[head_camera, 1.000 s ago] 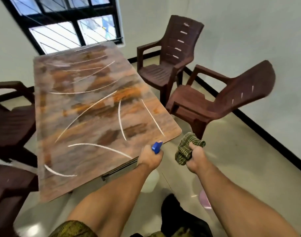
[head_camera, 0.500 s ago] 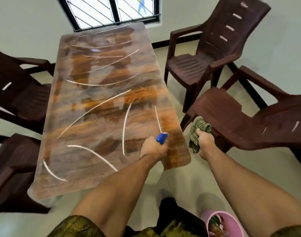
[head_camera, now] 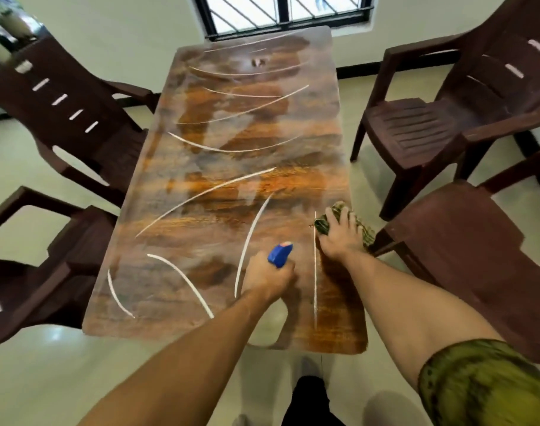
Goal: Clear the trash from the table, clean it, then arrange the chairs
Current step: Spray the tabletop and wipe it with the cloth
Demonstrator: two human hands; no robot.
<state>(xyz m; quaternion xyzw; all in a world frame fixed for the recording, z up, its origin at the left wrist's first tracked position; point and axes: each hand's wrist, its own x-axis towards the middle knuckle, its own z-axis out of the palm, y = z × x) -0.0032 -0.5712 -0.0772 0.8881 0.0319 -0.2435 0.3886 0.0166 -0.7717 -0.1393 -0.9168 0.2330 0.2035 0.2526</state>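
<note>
left hand [head_camera: 267, 279] grips a blue spray bottle [head_camera: 280, 255]; right hand [head_camera: 342, 239], grip released, presses flat on green cloth [head_camera: 323, 225] on table [head_camera: 232, 186].

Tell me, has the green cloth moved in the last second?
Yes. The green cloth moved from the air off the table's near right corner onto the tabletop, just inside its right edge, under the right hand.

I log barred window [head_camera: 288, 12] at 12 o'clock, black skirting [head_camera: 359, 70] at 1, blurred clutter [head_camera: 4, 24] at 10, glossy floor [head_camera: 47, 379] at 7.
</note>
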